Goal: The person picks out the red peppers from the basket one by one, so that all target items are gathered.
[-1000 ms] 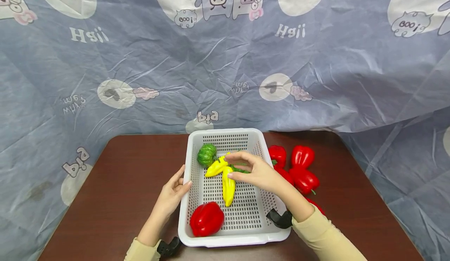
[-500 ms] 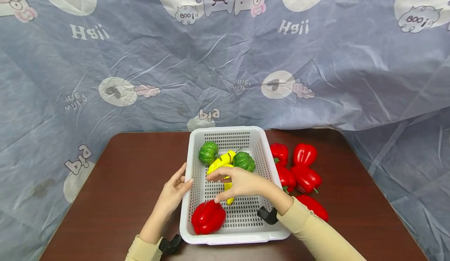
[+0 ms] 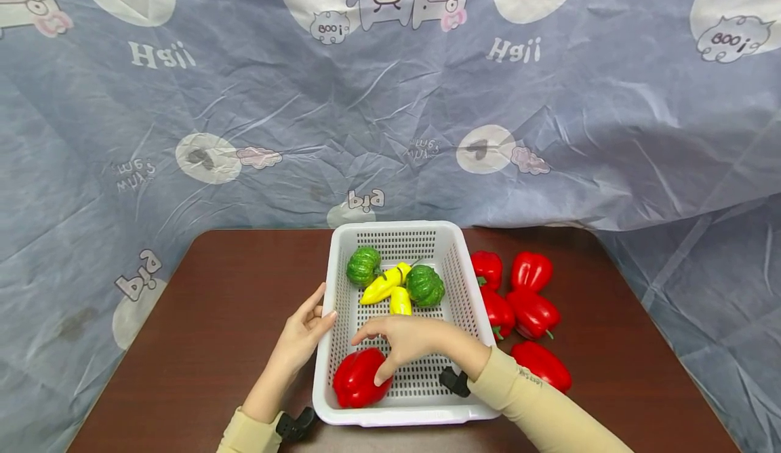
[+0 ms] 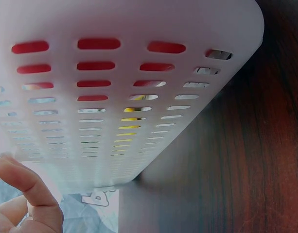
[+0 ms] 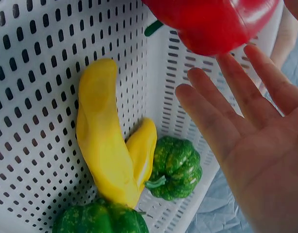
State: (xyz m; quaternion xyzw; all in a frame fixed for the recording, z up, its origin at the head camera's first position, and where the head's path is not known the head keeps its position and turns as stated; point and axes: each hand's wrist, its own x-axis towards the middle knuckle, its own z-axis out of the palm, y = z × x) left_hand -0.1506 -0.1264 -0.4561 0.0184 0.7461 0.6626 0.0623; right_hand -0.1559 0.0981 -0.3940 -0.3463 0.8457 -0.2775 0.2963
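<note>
A white perforated basket (image 3: pixel 366 420) stands on the table. My left hand (image 3: pixel 297 336) holds its left rim, thumb over the edge; in the left wrist view bent fingers (image 4: pixel 34 187) show beside the outer wall. Inside, at the near left, lies a red bell pepper (image 3: pixel 356 380), its green stem visible in the right wrist view. Over it reaches my right hand (image 3: pixel 410 342), fingers straight and spread, thumb at the pepper's right side; whether the fingertips touch it I cannot tell. Farther back lie two yellow peppers (image 3: pixel 379 288) and two green ribbed pumpkins (image 3: pixel 426 286).
Several red bell peppers (image 3: pixel 533 313) lie on the brown table (image 3: pixel 256 263) just right of the basket, close to the right forearm. A printed grey cloth (image 3: pixel 342 134) hangs behind the table.
My right hand has moved from above the yellow peppers toward the near left, over the red bell pepper in the basket. The second green pumpkin came into full view. My left hand stays at the rim.
</note>
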